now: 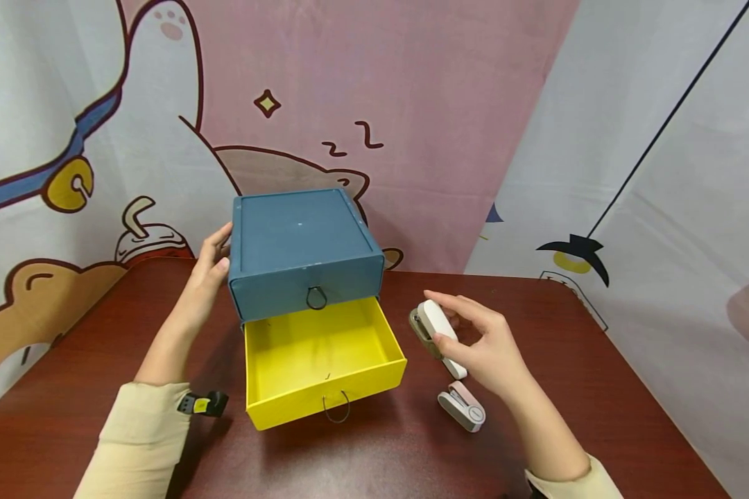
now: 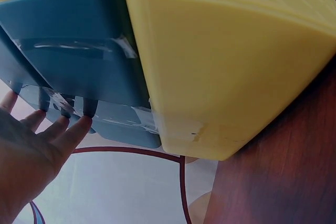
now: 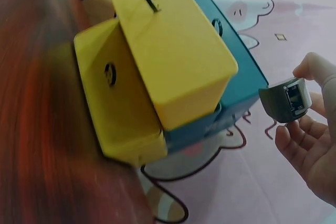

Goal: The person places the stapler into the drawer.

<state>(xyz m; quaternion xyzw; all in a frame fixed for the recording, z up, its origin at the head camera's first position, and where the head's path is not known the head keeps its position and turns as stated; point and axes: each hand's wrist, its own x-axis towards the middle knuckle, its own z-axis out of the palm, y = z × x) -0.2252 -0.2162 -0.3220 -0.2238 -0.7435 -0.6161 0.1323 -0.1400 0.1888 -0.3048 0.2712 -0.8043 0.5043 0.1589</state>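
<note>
My right hand [image 1: 489,346] pinches a white and grey-brown stapler [image 1: 435,320] between thumb and fingers, right of the drawer cabinet. In the right wrist view, one end of this stapler [image 3: 277,102] faces the camera. The fingertips of my left hand [image 1: 202,281] touch the left side of the blue cabinet [image 1: 299,232]; the left wrist view shows these fingers [image 2: 71,137] extended against its blue wall. Below the blue top drawer, a yellow drawer [image 1: 324,339] is pulled out, its inside visible. A small pink and white stapler-like item [image 1: 464,407] lies on the table near my right hand.
A closed yellow drawer [image 3: 97,95] with a ring handle sits under the pulled-out one. The reddish-brown table [image 1: 343,464] carries the cabinet. Behind it hangs a patterned cloth [image 1: 449,138]. A black device [image 1: 206,403] is strapped at my left wrist.
</note>
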